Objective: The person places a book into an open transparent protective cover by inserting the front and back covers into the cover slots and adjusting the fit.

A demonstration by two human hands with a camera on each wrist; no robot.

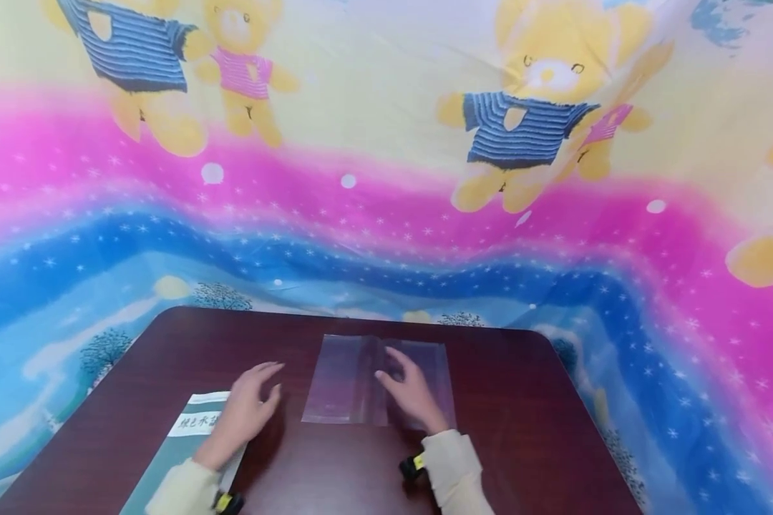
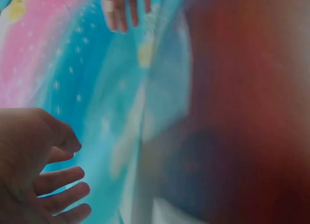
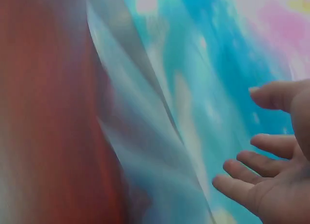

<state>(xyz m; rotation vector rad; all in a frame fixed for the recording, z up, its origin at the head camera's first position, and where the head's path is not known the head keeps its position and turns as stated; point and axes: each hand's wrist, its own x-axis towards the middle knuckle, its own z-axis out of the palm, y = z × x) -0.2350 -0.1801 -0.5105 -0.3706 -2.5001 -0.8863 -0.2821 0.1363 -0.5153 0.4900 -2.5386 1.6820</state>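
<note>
A transparent cover lies spread on the dark red counter. The right hand is over the cover's right half, grip wide and empty; whether it touches the film is hard to tell. Left of the cover, the left hand, its grip also wide and empty, overlaps a green booklet.
</note>
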